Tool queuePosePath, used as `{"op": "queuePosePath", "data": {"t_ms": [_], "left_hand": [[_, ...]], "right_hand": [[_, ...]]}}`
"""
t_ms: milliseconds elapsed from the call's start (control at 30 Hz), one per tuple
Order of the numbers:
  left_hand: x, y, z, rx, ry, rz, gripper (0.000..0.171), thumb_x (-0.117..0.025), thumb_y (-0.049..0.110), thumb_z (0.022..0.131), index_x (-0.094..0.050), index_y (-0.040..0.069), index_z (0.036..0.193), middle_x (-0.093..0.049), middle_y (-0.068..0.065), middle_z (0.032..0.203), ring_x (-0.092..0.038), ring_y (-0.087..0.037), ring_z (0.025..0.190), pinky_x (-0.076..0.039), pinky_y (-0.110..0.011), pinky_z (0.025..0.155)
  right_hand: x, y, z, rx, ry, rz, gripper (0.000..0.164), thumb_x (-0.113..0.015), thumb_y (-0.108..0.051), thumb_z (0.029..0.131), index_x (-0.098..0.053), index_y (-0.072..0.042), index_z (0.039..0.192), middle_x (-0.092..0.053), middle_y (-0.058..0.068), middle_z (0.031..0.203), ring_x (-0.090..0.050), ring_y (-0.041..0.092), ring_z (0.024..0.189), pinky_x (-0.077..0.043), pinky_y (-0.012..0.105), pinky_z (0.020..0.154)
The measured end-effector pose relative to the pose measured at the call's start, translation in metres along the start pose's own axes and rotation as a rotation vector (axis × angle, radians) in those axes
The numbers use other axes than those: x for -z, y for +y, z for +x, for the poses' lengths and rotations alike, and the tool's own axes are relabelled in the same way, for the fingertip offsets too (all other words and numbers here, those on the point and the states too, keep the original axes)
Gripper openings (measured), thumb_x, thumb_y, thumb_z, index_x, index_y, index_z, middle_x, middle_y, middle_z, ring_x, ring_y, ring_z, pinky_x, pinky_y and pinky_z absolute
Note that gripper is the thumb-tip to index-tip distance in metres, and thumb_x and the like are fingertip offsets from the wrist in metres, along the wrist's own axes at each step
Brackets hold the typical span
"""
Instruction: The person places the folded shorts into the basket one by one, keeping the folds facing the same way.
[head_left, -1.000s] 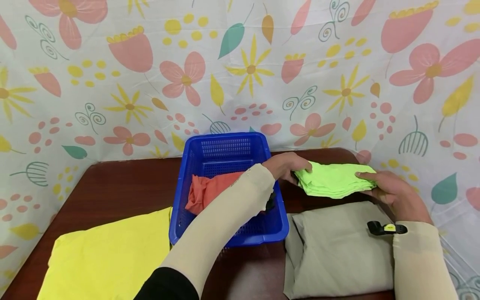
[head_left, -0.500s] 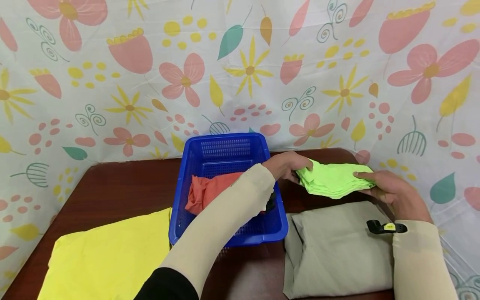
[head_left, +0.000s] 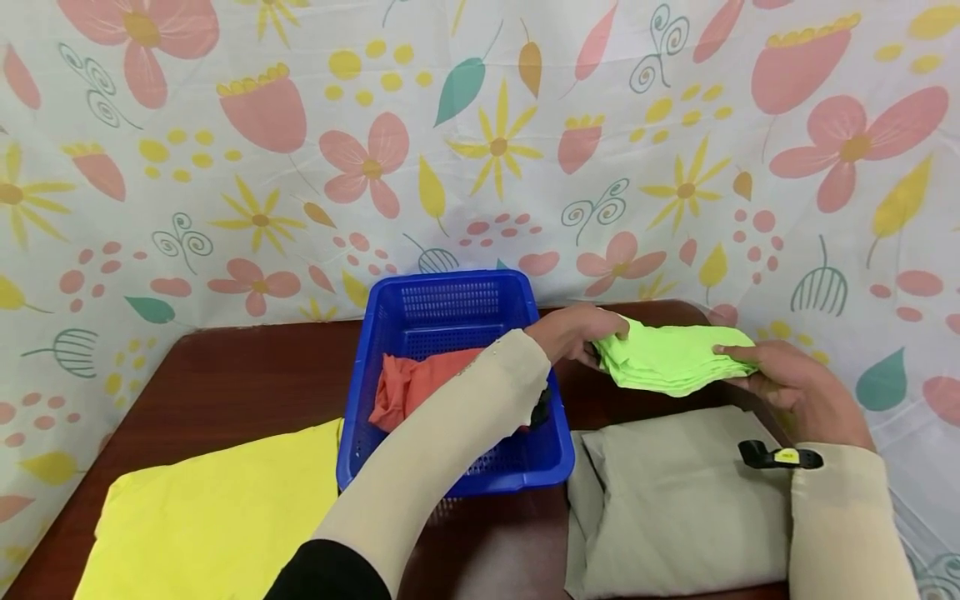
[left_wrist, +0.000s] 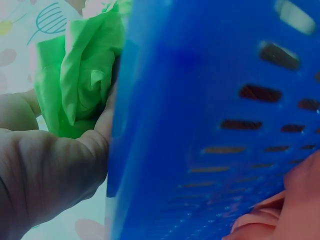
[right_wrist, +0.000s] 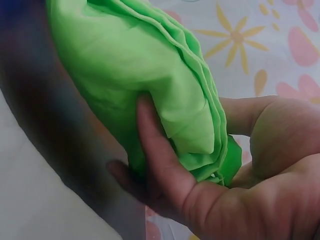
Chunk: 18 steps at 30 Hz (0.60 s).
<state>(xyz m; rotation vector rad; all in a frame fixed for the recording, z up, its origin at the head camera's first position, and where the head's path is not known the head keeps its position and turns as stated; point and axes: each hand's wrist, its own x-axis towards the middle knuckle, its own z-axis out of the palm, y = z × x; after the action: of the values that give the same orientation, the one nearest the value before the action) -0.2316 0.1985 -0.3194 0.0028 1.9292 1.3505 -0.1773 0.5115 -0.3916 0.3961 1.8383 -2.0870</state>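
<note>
A folded neon-green cloth (head_left: 675,358) is held level above the back right of the table, its layers stacked along the near edge. My left hand (head_left: 576,330) pinches its left end, the arm crossing over the blue basket (head_left: 465,482). At the other end my right hand (head_left: 802,387) grips the cloth, thumb on top and fingers underneath, as the right wrist view shows on the green cloth (right_wrist: 135,75). Inside the basket lies a folded coral-red cloth (head_left: 420,385), partly hidden by my left sleeve. Something dark beside it is mostly covered.
A folded grey-beige cloth (head_left: 690,508) lies on the table below my right hand. To the left of the basket is a large yellow cloth (head_left: 217,517). The dark wooden table (head_left: 255,367) meets a floral curtain (head_left: 480,133) at its back edge.
Both hands keep hold of the green cloth, almost still. The right hand and the cloth's right end have shifted very slightly to the right; the head view has tilted a little.
</note>
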Motion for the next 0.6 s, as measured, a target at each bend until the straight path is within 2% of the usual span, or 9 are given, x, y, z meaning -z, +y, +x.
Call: {"op": "queuePosePath", "data": {"t_ms": [133,300,600], "left_hand": [[0.0,0.001,-0.001,-0.003,-0.003,0.005,0.011,-0.066,0.015,0.102,-0.062,0.005,0.106,-0.062,-0.011,0.092,-0.064,-0.026,0.071,-0.062,-0.046,0.093],[0.003,-0.002,-0.006,-0.06,-0.002,-0.01,0.01,-0.066,0.013,0.101,-0.062,0.004,0.104,-0.063,-0.011,0.091,-0.065,-0.026,0.07,-0.061,-0.05,0.095],[0.007,-0.003,-0.016,-0.088,0.037,-0.023,0.013,-0.068,0.01,0.098,-0.058,0.003,0.105,-0.061,-0.011,0.091,-0.064,-0.026,0.068,-0.06,-0.052,0.097]], "right_hand": [[0.002,-0.001,-0.004,0.01,-0.003,0.031,0.019,-0.059,-0.001,0.108,-0.072,-0.008,0.095,-0.076,0.005,0.095,-0.077,0.018,0.087,-0.064,0.037,0.082],[0.003,-0.005,-0.007,0.03,-0.023,0.067,0.019,-0.057,0.001,0.108,-0.071,-0.008,0.099,-0.076,0.008,0.097,-0.078,0.02,0.088,-0.065,0.037,0.081],[-0.003,-0.01,-0.013,0.073,-0.011,0.057,0.023,-0.058,0.001,0.107,-0.075,-0.01,0.097,-0.077,0.006,0.095,-0.079,0.021,0.084,-0.065,0.036,0.074]]}}
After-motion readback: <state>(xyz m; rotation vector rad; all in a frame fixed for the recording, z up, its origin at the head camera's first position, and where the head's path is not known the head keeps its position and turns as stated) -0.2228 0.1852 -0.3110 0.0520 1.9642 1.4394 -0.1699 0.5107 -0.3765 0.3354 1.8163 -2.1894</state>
